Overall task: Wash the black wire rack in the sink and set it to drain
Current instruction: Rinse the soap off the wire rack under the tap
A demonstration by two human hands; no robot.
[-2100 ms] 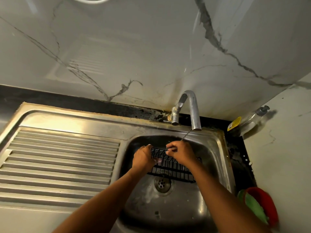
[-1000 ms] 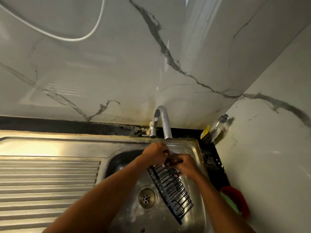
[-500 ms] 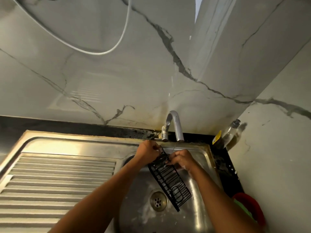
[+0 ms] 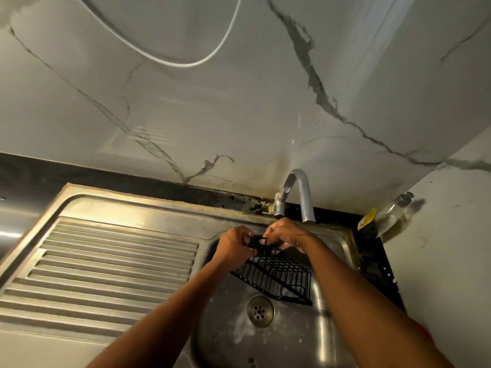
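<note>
The black wire rack (image 4: 279, 277) hangs tilted over the steel sink basin (image 4: 329, 328), its far end raised toward the tap (image 4: 303, 197). My left hand (image 4: 235, 247) grips the rack's upper end from the left. My right hand (image 4: 288, 235) pinches the same end from the right, just below the spout. The rack's lower end hangs above the drain (image 4: 261, 311). Whether water runs from the spout I cannot tell.
A ribbed steel draining board (image 4: 106, 266) lies left of the basin. A clear bottle with a yellow label (image 4: 382, 216) leans in the back right corner on the black counter. Something red (image 4: 422, 330) shows behind my right forearm. A white cable (image 4: 186, 62) hangs on the marble wall.
The rack has swung from lying across the basin to hanging steeply from its top end. Both hands moved up to that end beneath the spout. The camera has tilted upward.
</note>
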